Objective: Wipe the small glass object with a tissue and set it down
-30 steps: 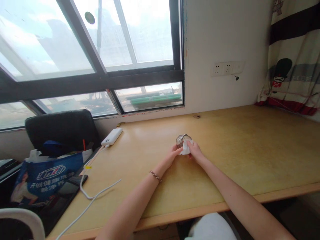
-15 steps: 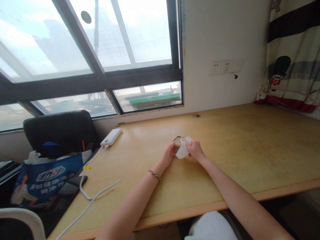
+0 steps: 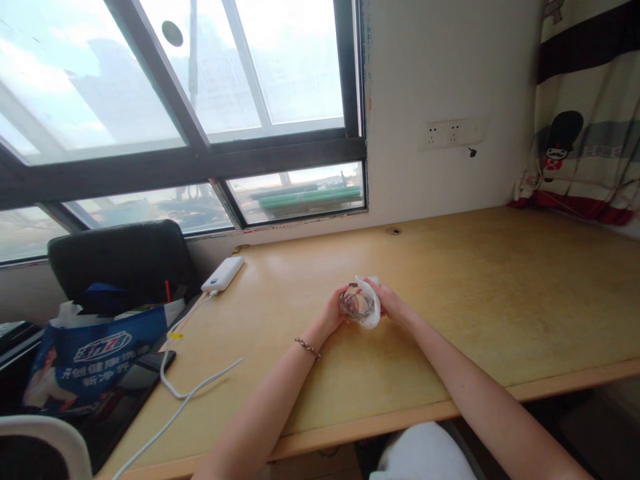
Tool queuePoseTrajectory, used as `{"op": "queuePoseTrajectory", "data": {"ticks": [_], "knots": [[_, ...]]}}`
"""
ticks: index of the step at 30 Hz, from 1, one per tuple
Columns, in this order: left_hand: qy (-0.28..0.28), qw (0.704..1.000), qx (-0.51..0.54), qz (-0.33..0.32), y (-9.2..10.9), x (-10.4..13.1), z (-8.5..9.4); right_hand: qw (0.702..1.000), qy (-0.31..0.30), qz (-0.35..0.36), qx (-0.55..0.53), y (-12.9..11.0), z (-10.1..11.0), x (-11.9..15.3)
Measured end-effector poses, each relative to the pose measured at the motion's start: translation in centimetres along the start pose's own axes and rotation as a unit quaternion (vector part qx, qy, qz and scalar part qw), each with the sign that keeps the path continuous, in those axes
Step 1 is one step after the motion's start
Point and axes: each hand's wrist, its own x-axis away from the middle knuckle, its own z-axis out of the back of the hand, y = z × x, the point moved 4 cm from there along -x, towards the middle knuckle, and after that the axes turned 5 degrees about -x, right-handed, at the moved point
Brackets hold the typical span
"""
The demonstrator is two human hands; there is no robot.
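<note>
1. Your left hand [image 3: 336,308] is curled around the left side of a small clear glass [image 3: 357,304], fingers wrapped on its wall, so that hand is closed on the glass.
2. Your right hand [image 3: 389,301] is closed on a white tissue [image 3: 371,303], pressing it against the right side and rim of the same glass.
3. The glass sits between your two hands, low over the middle of the wooden counter [image 3: 480,293]. Whether its base touches the wood, you cannot tell from this view.
4. The relation that matters: the glass is tilted, with its open mouth turned up and toward you, so its long axis runs from you away toward the window [image 3: 180,100]. You can see into it.
5. The tissue lies on the right of the mouth, wrapped over the rim. Your right hand is therefore the one nearer the opening, while your left only steadies the wall from the opposite side.
6. Both hands are touching the glass; neither is free.
7. Well apart to the left lie a white power bank [image 3: 223,273] near the window sill and its white cable [image 3: 195,390] trailing toward the counter's near edge.
8. Farther left, off the counter, a blue bag [image 3: 85,363] rests against a black chair [image 3: 120,260]. A wall socket [image 3: 453,133] sits above the counter's far edge.
</note>
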Motion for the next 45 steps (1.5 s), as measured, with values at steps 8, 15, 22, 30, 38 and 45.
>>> {"op": "queuePoseTrajectory", "data": {"ticks": [8,15,22,30,38,45], "knots": [[0.057,0.997,0.045,-0.025,0.0,-0.5,0.2,0.994,0.053,-0.034,-0.089,1.8,1.0,-1.0],[0.076,0.991,0.097,-0.048,0.5,-0.5,0.6,0.989,0.076,-0.026,-0.126,2.3,1.4,-1.4],[0.042,0.994,0.058,-0.077,0.7,-0.3,0.1,0.972,0.176,0.017,-0.158,2.3,3.1,-2.2],[0.074,0.988,0.069,-0.117,1.0,-0.2,-0.3,0.98,0.135,0.044,-0.137,0.4,2.0,-1.3],[0.117,0.971,-0.054,-0.2,0.9,-0.2,-0.5,0.979,0.033,0.082,-0.182,0.6,-0.1,-1.0],[0.167,0.926,-0.236,-0.242,0.6,0.5,-1.6,0.959,0.212,0.11,0.154,0.4,2.6,-0.9]]}}
